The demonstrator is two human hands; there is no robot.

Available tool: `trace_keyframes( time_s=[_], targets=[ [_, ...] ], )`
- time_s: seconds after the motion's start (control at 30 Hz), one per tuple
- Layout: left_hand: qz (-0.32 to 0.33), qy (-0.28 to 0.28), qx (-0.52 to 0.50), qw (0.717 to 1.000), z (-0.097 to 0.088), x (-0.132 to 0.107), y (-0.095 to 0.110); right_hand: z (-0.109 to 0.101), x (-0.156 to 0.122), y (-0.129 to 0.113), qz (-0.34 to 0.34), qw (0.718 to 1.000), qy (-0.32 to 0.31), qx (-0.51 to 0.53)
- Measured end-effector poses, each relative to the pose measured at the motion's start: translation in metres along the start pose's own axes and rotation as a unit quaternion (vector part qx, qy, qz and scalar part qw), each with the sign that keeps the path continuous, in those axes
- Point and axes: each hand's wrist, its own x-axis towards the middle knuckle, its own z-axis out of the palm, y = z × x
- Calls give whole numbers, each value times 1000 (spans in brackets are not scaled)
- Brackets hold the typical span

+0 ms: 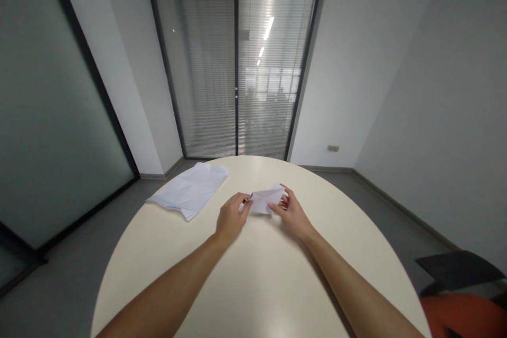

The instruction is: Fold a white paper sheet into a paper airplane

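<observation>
A small folded piece of white paper (263,201) is held between my two hands, a little above the table. My left hand (233,215) pinches its left end between thumb and fingers. At the other end, my right hand (292,213) grips the paper, thumb on the near face and fingers behind the far side. Creases and a raised flap show on the paper; its underside is hidden. To the left of my left hand, larger creased sheets of white paper (194,188) lie in a loose stack near the table's edge.
The round cream table (245,274) reaches out below both forearms. An orange and black chair (463,296) stands at the lower right. Beyond the table are glass doors with blinds (237,63), and a glass panel (51,95) stands at the left.
</observation>
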Motion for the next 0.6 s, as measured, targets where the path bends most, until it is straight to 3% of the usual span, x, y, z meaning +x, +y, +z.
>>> trace_keyframes(
  time_s=[0.1,0.23,0.43,0.6],
  targets=[
    [2,-6,-17,1000,1,0,1,3,-3,-4,-3,999,-51,-6],
    [4,-28,-48,998,0,0,4,-1,-5,-10,-28,991,-45,-125],
    [15,-37,-59,997,-1,-1,7,-13,-8,-22,-192,923,-97,-319],
    [52,-42,-29,997,-2,0,5,-16,-9,-22,-207,897,-109,-376]
  ],
)
